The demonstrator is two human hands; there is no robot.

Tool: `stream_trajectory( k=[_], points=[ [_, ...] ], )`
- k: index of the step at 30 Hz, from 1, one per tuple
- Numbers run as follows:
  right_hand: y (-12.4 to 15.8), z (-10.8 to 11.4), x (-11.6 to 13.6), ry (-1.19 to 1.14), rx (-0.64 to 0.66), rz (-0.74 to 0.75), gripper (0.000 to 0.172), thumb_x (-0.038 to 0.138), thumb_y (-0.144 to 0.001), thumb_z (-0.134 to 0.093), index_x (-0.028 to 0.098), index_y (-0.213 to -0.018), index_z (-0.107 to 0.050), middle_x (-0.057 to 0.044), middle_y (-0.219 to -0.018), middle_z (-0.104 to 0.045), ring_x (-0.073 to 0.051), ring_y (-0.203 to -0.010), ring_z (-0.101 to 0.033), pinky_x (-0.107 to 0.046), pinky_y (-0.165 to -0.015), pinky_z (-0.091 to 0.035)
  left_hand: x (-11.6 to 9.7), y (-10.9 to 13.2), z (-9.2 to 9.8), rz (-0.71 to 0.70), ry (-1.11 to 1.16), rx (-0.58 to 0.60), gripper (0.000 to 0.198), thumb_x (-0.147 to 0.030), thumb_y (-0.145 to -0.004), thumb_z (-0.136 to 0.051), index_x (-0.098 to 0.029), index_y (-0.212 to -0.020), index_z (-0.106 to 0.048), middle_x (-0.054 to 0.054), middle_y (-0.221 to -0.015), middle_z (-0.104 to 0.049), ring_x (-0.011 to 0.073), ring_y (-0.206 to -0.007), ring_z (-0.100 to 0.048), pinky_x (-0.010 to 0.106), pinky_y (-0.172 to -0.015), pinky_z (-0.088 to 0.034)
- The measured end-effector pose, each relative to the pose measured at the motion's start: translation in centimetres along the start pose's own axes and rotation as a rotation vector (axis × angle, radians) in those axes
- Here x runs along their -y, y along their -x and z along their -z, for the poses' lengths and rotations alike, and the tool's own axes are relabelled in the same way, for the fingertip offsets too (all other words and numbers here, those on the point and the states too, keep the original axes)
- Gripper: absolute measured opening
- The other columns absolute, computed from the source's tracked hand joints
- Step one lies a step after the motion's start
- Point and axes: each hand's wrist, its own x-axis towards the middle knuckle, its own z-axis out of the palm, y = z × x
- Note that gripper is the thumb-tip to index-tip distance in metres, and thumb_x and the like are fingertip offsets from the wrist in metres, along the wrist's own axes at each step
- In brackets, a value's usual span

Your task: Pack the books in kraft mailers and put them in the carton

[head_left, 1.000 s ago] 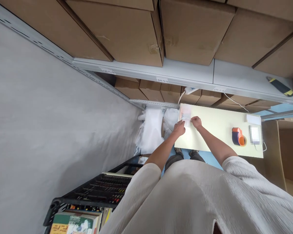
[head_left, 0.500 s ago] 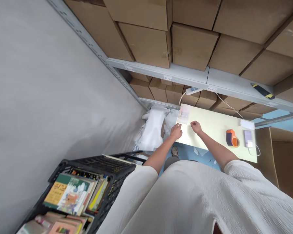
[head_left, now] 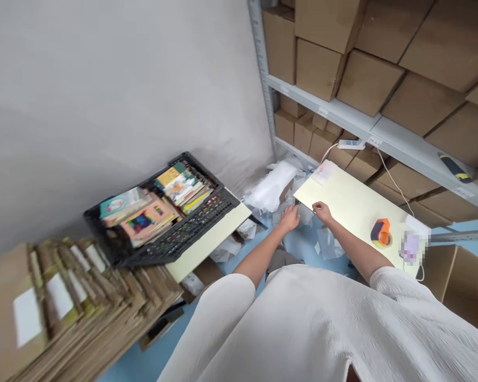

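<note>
Pale tabletop (head_left: 344, 193) bears a tape dispenser (head_left: 381, 232); right hand (head_left: 322, 211) curled narrow, left hand (head_left: 290, 218) unclear in grip.

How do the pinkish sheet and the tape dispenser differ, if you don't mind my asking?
The pinkish sheet looks thin and flat, while the tape dispenser is bulky. The pinkish sheet is pale; the tape dispenser is bright orange with a dark part. The pinkish sheet lies at the left end of the pale table, the tape dispenser towards the right. Both rest on that table.
</note>
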Motion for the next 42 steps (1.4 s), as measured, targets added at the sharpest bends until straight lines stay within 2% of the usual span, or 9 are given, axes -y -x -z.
stream_trajectory(
  k=[3, 6, 13, 18, 24, 30, 34, 39, 42],
  points=[
    [2.0, -2.2, 1.4, 0.020, 0.090, 0.064, 0.013, 0.030, -0.071, -0.060, 0.026, -0.082, -0.065, 0.002, -0.079, -0.070, -0.021, -0.080, -0.068, -0.036, -0.086, -0.058, 1.2, 3.6, 1.3, 0.083, -0.015, -0.013, 0.059, -0.025, -0.102, -0.065, -0.024, -0.160, -0.058, 0.017, -0.174, -0.050, 0.0359, -0.162, -0.047, 0.053, -0.134, -0.038],
    [3.6, -5.2, 3.4, 0.038, 0.180, 0.160, 0.012, 0.030, -0.072, -0.061, 0.026, -0.083, -0.065, 0.002, -0.079, -0.070, -0.022, -0.081, -0.068, -0.037, -0.088, -0.058, 2.8, 7.1, 3.1, 0.129, -0.011, -0.091, 0.059, -0.025, -0.102, -0.064, -0.024, -0.161, -0.057, 0.017, -0.176, -0.048, 0.0358, -0.163, -0.046, 0.053, -0.135, -0.037],
    [8.3, -14.5, 9.6, 0.099, 0.422, 0.354, 0.010, 0.030, -0.076, -0.063, 0.026, -0.085, -0.066, 0.000, -0.085, -0.073, -0.022, -0.087, -0.069, -0.038, -0.092, -0.058, 7.6, 16.5, 8.1, 0.236, -0.003, -0.339, 0.059, -0.023, -0.104, -0.059, -0.025, -0.163, -0.055, 0.014, -0.175, -0.049, 0.0333, -0.163, -0.045, 0.052, -0.136, -0.037],
    [14.0, -22.7, 13.7, 0.083, 0.586, 0.519, 0.008, 0.033, -0.081, -0.064, 0.025, -0.085, -0.065, -0.003, -0.091, -0.075, -0.022, -0.090, -0.069, -0.039, -0.095, -0.058, 11.6, 24.8, 12.3, 0.339, -0.017, -0.521, 0.058, -0.019, -0.103, -0.057, -0.022, -0.161, -0.059, 0.016, -0.174, -0.051, 0.0339, -0.162, -0.045, 0.051, -0.137, -0.035],
    [23.1, -31.6, 16.2, 0.056, 0.705, 0.660, 0.012, 0.036, -0.084, -0.065, 0.026, -0.090, -0.066, -0.004, -0.099, -0.078, -0.023, -0.094, -0.071, -0.041, -0.099, -0.058, 15.9, 36.3, 16.4, 0.355, -0.060, -0.726, 0.060, -0.014, -0.102, -0.051, -0.026, -0.161, -0.060, 0.010, -0.172, -0.053, 0.0305, -0.162, -0.043, 0.052, -0.139, -0.030],
    [32.7, -39.1, 18.3, 0.082, 0.770, 0.825, 0.013, 0.033, -0.089, -0.064, 0.025, -0.097, -0.070, -0.006, -0.106, -0.078, -0.024, -0.100, -0.071, -0.042, -0.103, -0.057, 20.0, 47.6, 20.3, 0.368, -0.134, -0.859, 0.057, -0.015, -0.104, -0.047, -0.024, -0.158, -0.062, 0.011, -0.169, -0.054, 0.0309, -0.162, -0.042, 0.050, -0.139, -0.027],
    [37.8, -43.4, 19.8, 0.098, 0.754, 0.982, 0.018, 0.033, -0.091, -0.061, 0.025, -0.104, -0.070, -0.007, -0.111, -0.076, -0.025, -0.101, -0.070, -0.044, -0.102, -0.059, 23.5, 53.9, 22.2, 0.372, -0.227, -0.937, 0.057, -0.015, -0.102, -0.048, -0.022, -0.157, -0.062, 0.014, -0.164, -0.059, 0.0319, -0.157, -0.048, 0.053, -0.136, -0.032],
    [42.3, -47.0, 21.8, 0.217, 0.712, 1.274, 0.030, 0.027, -0.090, -0.062, 0.022, -0.118, -0.072, -0.015, -0.130, -0.071, -0.032, -0.119, -0.068, -0.051, -0.109, -0.058, 27.5, 59.6, 23.7, 0.449, -0.335, -0.970, 0.056, -0.015, -0.102, -0.047, -0.019, -0.154, -0.064, 0.016, -0.161, -0.062, 0.0314, -0.154, -0.053, 0.052, -0.134, -0.036],
    [44.2, -48.3, 22.8, 0.382, 0.666, 1.347, 0.043, 0.024, -0.091, -0.063, 0.019, -0.132, -0.071, -0.020, -0.148, -0.065, -0.038, -0.133, -0.064, -0.056, -0.115, -0.055, 29.2, 61.6, 24.6, 0.499, -0.364, -0.958, 0.055, -0.015, -0.102, -0.048, -0.019, -0.155, -0.063, 0.017, -0.166, -0.059, 0.0317, -0.158, -0.050, 0.053, -0.135, -0.034]
  ],
)
